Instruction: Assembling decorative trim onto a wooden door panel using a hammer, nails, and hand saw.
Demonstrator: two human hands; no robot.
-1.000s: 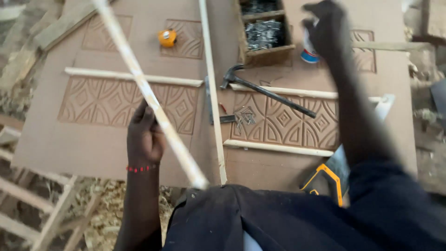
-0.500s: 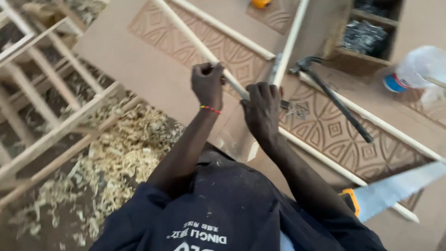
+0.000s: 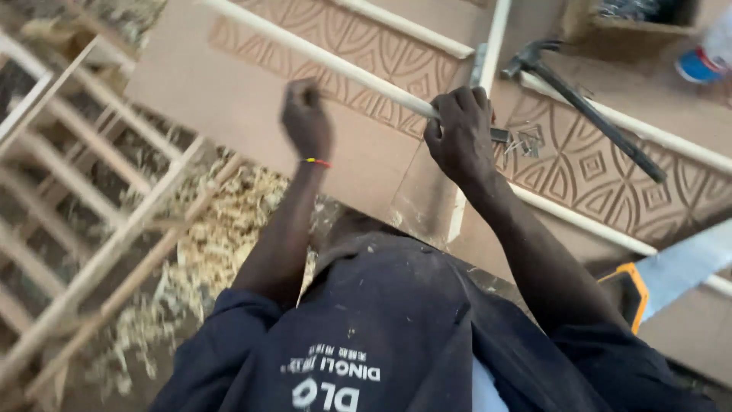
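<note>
Pale wooden strip (image 3: pixel 335 65) sits clamped in right hand (image 3: pixel 461 137)'s grip; left hand (image 3: pixel 306 118) fisted beside it.

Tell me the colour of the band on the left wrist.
The wrist band is mostly red with a small yellow part, seen in the head view, just below the left hand.

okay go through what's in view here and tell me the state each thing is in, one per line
Right hand: closed around the pale wooden strip.
Left hand: raised beside the strip, blurred, grip unclear.
Hammer: lying flat on the carved panel, untouched.
Nails: loose in a small heap.
Wood shavings: scattered on the ground.
</note>
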